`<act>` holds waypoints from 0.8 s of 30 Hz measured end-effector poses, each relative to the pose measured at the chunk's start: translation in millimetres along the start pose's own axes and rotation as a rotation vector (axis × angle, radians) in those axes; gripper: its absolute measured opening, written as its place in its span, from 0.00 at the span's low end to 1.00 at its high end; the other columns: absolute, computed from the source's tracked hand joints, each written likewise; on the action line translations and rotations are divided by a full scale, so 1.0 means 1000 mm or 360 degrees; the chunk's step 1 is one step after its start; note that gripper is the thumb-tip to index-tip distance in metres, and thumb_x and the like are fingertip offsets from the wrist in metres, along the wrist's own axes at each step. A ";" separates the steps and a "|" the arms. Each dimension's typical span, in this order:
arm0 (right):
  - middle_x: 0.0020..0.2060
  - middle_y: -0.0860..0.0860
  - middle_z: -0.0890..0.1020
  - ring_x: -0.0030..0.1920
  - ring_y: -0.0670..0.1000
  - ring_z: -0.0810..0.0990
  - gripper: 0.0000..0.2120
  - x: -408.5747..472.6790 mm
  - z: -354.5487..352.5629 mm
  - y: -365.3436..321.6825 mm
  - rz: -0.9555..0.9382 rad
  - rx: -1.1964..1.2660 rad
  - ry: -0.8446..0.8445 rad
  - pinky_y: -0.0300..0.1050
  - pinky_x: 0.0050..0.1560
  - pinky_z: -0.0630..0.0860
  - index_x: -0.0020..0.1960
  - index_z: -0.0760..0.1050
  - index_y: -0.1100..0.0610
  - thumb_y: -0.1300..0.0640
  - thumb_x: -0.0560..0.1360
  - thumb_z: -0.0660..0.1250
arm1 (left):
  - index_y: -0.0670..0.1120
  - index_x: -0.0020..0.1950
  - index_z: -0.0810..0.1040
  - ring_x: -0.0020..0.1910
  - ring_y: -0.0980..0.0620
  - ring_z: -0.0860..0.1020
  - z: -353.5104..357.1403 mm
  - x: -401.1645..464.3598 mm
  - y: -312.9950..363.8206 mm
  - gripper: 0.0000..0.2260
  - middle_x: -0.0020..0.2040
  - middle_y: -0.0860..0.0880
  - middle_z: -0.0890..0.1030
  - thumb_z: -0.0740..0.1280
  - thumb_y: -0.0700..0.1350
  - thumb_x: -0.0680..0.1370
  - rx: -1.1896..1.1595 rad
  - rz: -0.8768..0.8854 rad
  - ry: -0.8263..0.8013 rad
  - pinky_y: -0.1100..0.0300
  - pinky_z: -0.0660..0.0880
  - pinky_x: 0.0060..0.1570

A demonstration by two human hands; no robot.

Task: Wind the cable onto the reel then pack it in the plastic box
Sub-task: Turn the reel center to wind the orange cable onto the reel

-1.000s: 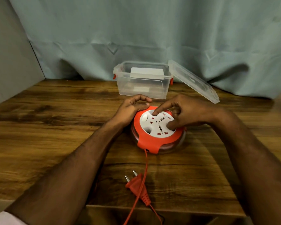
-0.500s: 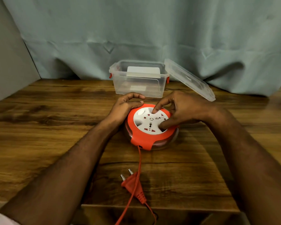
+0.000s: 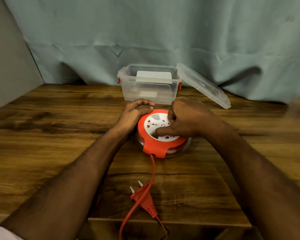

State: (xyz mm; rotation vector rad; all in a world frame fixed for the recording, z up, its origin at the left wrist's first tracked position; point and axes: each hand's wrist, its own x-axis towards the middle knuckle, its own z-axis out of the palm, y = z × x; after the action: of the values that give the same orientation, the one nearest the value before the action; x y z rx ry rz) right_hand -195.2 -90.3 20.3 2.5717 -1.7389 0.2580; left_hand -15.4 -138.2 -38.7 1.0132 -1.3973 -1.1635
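An orange and white cable reel (image 3: 154, 146) with sockets on top lies flat on the wooden table (image 3: 59, 135). My left hand (image 3: 135, 113) grips its far left rim. My right hand (image 3: 185, 118) rests on the white centre disc, thumb and fingers pressed into it. An orange cable (image 3: 151, 172) runs out of the reel's front toward me and over the table edge. The orange two-pin plug (image 3: 143, 198) lies on the table under that cable. Behind the reel stands the clear plastic box (image 3: 149, 90), open.
The box's clear lid (image 3: 204, 84) leans against the box's right side. A blue-grey curtain (image 3: 163, 40) hangs behind the table. A grey wall (image 3: 9, 66) closes the left side. The table's front edge (image 3: 163, 220) is near the plug.
My right hand has turned on the white disc, the thumb swinging toward the left front, and the socket pattern has rotated with it. The left hand stays on the rim.
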 end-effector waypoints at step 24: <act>0.21 0.25 0.71 0.26 0.29 0.74 0.25 -0.011 -0.017 0.023 -0.0150 0.0510 -0.0369 0.28 0.26 0.67 0.65 0.81 0.48 0.61 0.70 0.79 | 0.38 0.59 0.79 0.33 0.54 0.81 0.001 -0.009 0.007 0.10 0.41 0.45 0.82 0.66 0.34 0.78 0.0012 -0.0022 -0.0125 0.63 0.78 0.33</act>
State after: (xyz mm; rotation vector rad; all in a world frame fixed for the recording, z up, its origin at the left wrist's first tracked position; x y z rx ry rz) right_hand -222.8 -86.7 33.8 3.0113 -1.7659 0.2644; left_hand -15.4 -128.1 -33.6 0.9933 -1.4593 -1.2199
